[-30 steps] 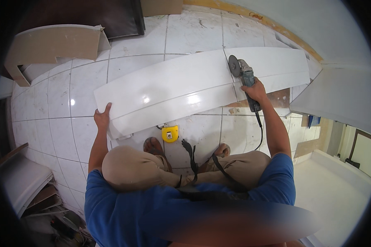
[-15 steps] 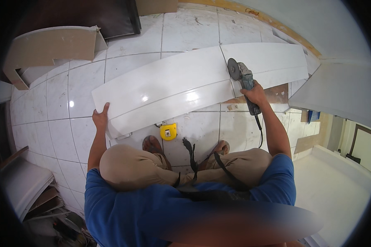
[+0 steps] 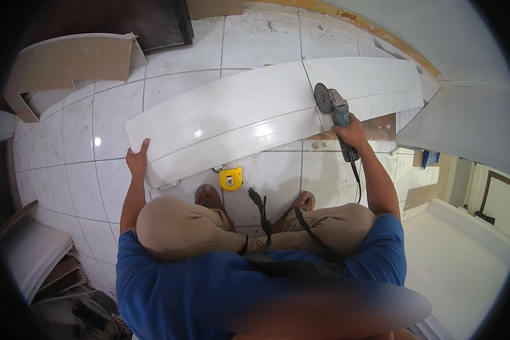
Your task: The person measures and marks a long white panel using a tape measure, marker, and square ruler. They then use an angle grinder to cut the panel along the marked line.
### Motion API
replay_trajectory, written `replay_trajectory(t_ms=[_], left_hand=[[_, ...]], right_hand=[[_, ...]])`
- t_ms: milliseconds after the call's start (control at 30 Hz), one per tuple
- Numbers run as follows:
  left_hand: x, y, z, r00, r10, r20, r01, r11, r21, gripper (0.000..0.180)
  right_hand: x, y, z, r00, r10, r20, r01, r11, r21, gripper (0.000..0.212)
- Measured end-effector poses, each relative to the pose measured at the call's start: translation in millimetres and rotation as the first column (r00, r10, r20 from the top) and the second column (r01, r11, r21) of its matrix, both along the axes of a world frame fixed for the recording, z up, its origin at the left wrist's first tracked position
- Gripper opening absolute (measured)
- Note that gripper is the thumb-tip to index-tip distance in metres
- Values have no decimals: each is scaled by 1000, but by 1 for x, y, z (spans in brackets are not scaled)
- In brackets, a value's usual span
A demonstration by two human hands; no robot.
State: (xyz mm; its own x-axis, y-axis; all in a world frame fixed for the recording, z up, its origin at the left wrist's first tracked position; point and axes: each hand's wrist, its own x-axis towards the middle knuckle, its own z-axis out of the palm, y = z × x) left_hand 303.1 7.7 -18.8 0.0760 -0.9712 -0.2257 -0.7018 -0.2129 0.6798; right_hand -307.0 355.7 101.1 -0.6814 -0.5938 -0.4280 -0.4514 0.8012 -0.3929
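A long white glossy panel (image 3: pixel 209 113) lies across the floor in front of me, with a dark cut line (image 3: pixel 310 79) running across it right of its middle. My left hand (image 3: pixel 137 158) grips the panel's left end, thumb on the edge, with some fingers hidden. In my right hand (image 3: pixel 354 135) is an angle grinder (image 3: pixel 341 113), held by its body. Its grey disc (image 3: pixel 323 98) is at the cut line; whether it touches the panel cannot be made out. A black cord (image 3: pixel 357 180) trails from the grinder's near end.
A yellow tape measure (image 3: pixel 230 179) lies on the tiled floor (image 3: pixel 266 198) between the panel and my feet. Brown boards (image 3: pixel 79 59) lean at the far left. A white sheet (image 3: pixel 464 122) stands at the right. Black straps (image 3: pixel 262 211) hang between my knees.
The grinder has shifted slightly toward me along the cut line. My left hand stays at the panel's left end.
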Motion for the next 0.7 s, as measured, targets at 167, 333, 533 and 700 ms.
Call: replay_trajectory(t_ms=[167,333,533,700], left_hand=[[-5,3,8,1000,1,22,-2,1000,14,75],[-4,2,6,1000,1,-2,-1,1000,-1,73],[-6,3,9,999,-6,52,7,1000,-18,75],[-5,3,9,997,-10,73,11,1000,-20,76]], right_hand=[[8,2,11,999,-20,38,20,1000,-1,80],[6,10,2,1000,-16,-21,17,999,45,80],[6,12,3,1000,14,1,-14,1000,-4,79],[1,0,-1,1000,22,-12,-22,1000,-7,76]])
